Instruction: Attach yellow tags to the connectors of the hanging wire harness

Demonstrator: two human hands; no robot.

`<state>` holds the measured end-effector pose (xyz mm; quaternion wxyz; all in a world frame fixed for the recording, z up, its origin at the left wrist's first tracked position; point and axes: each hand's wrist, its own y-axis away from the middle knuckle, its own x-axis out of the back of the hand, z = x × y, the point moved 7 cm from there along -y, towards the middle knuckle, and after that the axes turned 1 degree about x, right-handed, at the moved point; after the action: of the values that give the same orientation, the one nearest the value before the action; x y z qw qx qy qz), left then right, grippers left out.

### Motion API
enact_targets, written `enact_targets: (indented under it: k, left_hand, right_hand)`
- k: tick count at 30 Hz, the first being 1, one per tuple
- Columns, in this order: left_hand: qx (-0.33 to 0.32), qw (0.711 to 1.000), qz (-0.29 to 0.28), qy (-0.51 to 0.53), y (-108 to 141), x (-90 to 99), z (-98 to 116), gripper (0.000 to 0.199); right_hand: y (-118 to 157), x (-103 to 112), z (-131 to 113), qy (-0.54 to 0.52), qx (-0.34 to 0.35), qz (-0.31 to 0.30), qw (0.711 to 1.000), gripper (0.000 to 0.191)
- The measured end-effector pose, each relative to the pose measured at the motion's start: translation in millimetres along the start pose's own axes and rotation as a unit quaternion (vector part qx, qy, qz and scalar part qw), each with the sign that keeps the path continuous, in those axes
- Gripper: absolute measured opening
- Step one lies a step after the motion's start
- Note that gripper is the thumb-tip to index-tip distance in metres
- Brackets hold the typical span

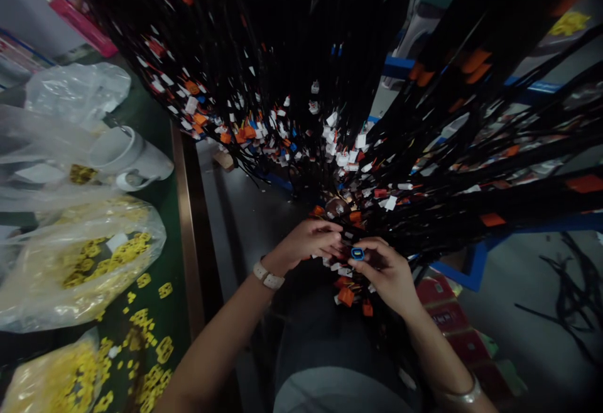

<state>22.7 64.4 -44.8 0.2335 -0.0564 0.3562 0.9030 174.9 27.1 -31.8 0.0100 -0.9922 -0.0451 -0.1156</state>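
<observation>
Black wires (292, 36) crowd ahead; crinkly clear bag (47, 303) on table (174, 262). My right fingers (368, 270) pinch rounded blue connector (358, 253); left fingers (326, 238), can't tell.

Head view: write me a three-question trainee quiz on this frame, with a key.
1. Which hand holds the blue connector?
2. True or false: both wrists are bare.
3. The small loose parts scattered on the green surface are: A) pink, B) yellow, C) blue.

Key:
1. The right hand, between thumb and fingers.
2. False: a pale band is on the left wrist, and a silver-coloured bangle is on the right arm.
3. B.
</observation>
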Motion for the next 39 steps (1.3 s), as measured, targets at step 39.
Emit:
enact_targets:
  k: [39]
  left_hand:
    - [-0.262, 0.747, -0.062, -0.608, -8.4, -60.1, -33.7, 0.019]
  right_hand:
    - [81.9, -27.7, -106.6, 0.144, 0.166, -0.290, 0.931, 0.034]
